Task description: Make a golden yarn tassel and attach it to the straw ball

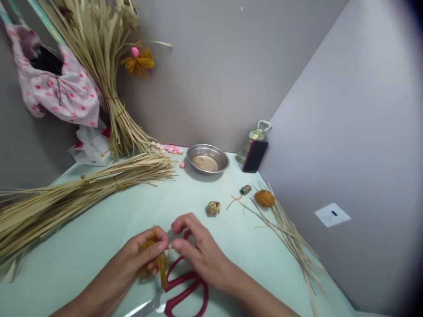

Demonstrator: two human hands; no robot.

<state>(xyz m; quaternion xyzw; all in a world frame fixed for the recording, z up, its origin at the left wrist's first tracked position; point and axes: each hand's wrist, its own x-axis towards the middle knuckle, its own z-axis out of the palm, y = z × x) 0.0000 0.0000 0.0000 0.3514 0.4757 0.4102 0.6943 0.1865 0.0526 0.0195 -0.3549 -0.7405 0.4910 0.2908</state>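
My left hand (145,253) is closed around a tassel of golden-brown thread (161,268), its strands hanging below the fingers. Beside it my right hand (200,248) has thumb and index finger apart in a curve. Its thumb tip is close to the left fingertips, where a short bit of thread shows; whether it touches that thread I cannot tell. Partly under the right hand lies a pair of scissors with dark red handles (185,293), blades toward the lower left. A small woven straw ball (213,208) sits on the table beyond the hands.
Straw bundles (82,191) cover the table's left side; another stands against the wall. A metal bowl (208,159), pink and pale beads (171,149), a bottle (244,149) and a phone (255,156) are at the back. Right: a thread spool (245,189), brown thread ball (265,198), loose straws (291,237).
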